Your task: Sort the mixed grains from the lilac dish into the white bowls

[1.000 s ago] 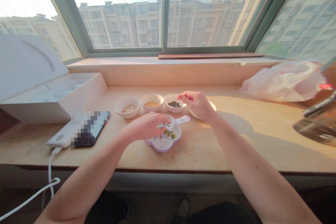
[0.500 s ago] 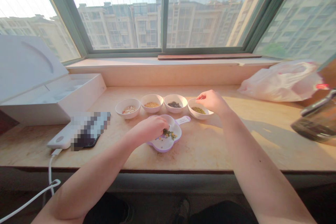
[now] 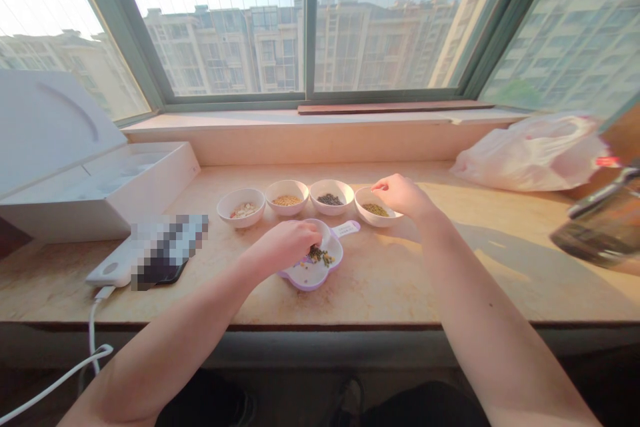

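My left hand (image 3: 293, 243) reaches into a white, purple-rimmed dish with a handle (image 3: 316, 275), its fingers pinched at a small heap of mixed beans (image 3: 320, 255). What sits between those fingertips is too small to name. Over the rightmost white bowl (image 3: 364, 215), which holds green beans (image 3: 375, 209), my right hand (image 3: 397, 193) has its fingers pressed together at the rim; anything in them is hidden. Left of it stand a bowl of dark beans (image 3: 330, 199), a bowl of yellow grains (image 3: 287, 200) and a bowl of pale flakes or pieces (image 3: 243, 209).
An open white box (image 3: 150, 180) stands at the left, with a white power bank (image 3: 107, 270), a phone (image 3: 173, 273) and a white cable (image 3: 93, 327) before it. On the right lie a white plastic bag (image 3: 530, 153) and a dark see-through container (image 3: 595, 227). The window is behind the counter.
The whole view has shifted slightly. My left fingers have moved a little over the bean heap in the dish; my right hand stays at the green bean bowl.
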Demonstrator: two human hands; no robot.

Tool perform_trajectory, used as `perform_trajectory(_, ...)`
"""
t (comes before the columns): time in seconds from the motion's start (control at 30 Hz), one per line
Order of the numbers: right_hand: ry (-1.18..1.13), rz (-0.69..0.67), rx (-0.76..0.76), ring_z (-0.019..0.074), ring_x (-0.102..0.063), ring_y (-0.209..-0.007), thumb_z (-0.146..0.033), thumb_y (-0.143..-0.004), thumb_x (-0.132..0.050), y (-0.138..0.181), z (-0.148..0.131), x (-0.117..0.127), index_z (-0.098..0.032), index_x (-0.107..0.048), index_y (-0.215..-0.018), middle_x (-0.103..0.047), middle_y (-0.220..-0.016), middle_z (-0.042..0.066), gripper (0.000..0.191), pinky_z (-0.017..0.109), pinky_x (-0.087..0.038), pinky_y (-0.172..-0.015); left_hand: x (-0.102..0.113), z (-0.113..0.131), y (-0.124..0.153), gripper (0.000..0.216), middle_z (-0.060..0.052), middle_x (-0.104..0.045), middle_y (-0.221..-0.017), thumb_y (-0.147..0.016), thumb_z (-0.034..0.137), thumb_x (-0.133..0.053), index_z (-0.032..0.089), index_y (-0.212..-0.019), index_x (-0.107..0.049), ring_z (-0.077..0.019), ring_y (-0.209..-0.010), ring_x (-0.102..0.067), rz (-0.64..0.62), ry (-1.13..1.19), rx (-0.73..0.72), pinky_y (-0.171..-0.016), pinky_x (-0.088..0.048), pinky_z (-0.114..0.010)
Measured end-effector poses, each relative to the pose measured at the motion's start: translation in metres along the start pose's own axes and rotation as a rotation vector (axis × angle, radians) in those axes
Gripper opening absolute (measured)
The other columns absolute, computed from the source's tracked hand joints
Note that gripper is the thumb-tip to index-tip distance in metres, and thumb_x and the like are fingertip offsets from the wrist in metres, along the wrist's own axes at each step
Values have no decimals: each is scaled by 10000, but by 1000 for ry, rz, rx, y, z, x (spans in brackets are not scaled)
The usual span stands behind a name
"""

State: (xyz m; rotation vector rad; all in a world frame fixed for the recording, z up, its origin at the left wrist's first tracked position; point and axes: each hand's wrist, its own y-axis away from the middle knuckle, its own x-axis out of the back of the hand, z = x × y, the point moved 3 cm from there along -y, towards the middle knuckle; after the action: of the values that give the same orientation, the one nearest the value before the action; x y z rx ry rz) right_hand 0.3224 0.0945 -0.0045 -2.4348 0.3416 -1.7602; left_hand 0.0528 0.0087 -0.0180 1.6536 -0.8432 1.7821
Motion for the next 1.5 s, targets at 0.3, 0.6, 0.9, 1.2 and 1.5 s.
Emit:
perform_trajectory(0.3,-31,-7,-51,269,-712,-917,-356,-881,-615,2,-7,5,-249,-802,-1000,-803,-1040,89,246,335,-502,-728,13,-4,2,186,-58,-774,-932,-923,91,-614,172,-954,-779,-222,-887,-728,79,73,13,-789,-509,-310)
perform_trajectory(0.6,-131,37,-40,269,-703,-871,-289,-849,-668,5,-17,9,-214,-801,-926,-802,-996,117,172,340,-506,-740,18,-10,5,215,-48,-769,-943,-899,98,-665,197,-1051,-781,-219,-905,-723,145,142,36,-844,-523,-320)
perform_trajectory(0.9,-457,41,228,224,-694,-811,-354,-884,-616,21,-51,6,-169,-786,-864,-799,-873,85,252,304,-493,-734,32,-6,15,168,-28,-734,-891,-861,244,-766,201,-1024,-770,-165,-867,-682,517,774,49,-862,-539,-318)
perform_trajectory(1.2,-528,19,292,216,-690,-827,-377,-903,-618,24,-56,1,-165,-793,-915,-803,-921,86,274,314,-498,-762,32,-17,13,432,50,-617,-717,-627,416,-930,209,-906,-673,-74,-605,-568,591,1714,112,-641,-498,-245)
perform_trajectory(1.5,-956,-382,434,135,-605,-628,-510,-798,-800,55,-87,3,-190,-784,-1081,-732,-810,36,427,246,-433,-529,22,-22,5,415,-21,-753,-819,-661,317,-939,150,-956,-698,-127,-754,-707,592,1665,334,-793,-574,-284)
